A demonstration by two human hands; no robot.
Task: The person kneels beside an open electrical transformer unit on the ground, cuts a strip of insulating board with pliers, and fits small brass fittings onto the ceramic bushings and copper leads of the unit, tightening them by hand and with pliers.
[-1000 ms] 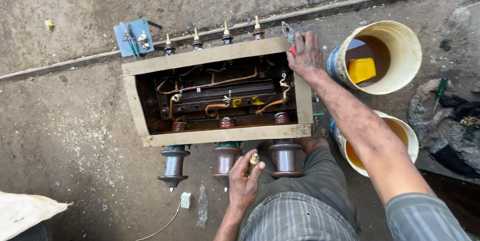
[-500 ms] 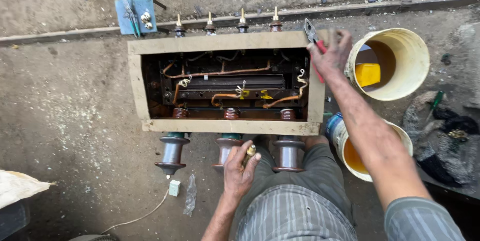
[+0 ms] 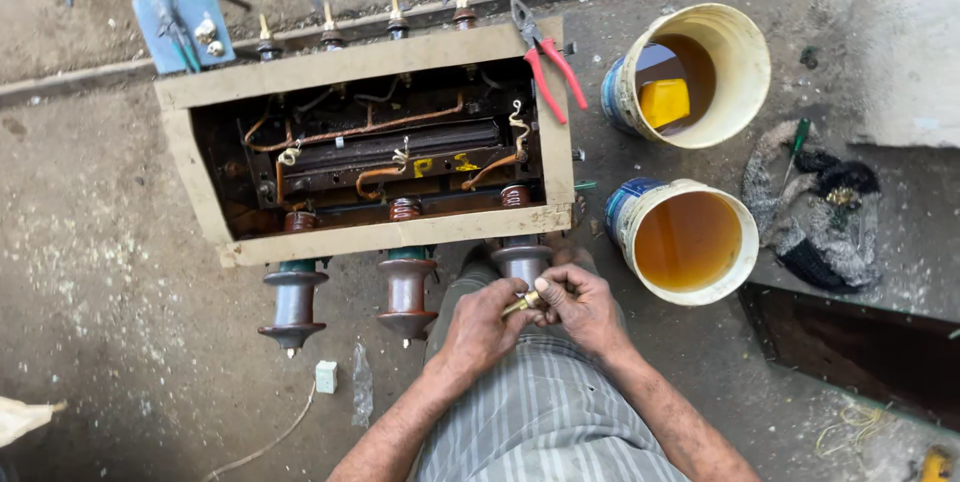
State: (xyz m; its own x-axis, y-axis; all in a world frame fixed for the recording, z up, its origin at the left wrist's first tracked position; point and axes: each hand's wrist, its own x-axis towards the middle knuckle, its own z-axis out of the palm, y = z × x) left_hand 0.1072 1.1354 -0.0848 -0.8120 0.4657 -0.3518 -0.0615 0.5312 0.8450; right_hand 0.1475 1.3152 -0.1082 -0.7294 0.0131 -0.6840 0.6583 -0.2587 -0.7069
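An open rectangular transformer tank [image 3: 190, 157] lies on the ground, with copper leads and a dark core inside. Three brown porcelain bushings stick out of its near side, the leftmost bushing [image 3: 292, 294] furthest from me. My left hand [image 3: 482, 322] and my right hand [image 3: 580, 304] meet just below the rightmost bushing [image 3: 520, 260]. Both hold a small brass fitting [image 3: 522, 303] between their fingers. Red-handled pliers [image 3: 548, 64] rest on the tank's far right corner.
Two buckets stand to the right: one [image 3: 735, 52] holding a yellow container in oil, the nearer one [image 3: 700, 287] filled with amber oil. A blue plate [image 3: 180, 27] with tools lies far left. Rags [image 3: 820, 207] and a dark pit [image 3: 860, 347] are at right.
My right hand left the pliers on the tank's corner and came down to join my left hand on the brass fitting. The view shifted slightly.
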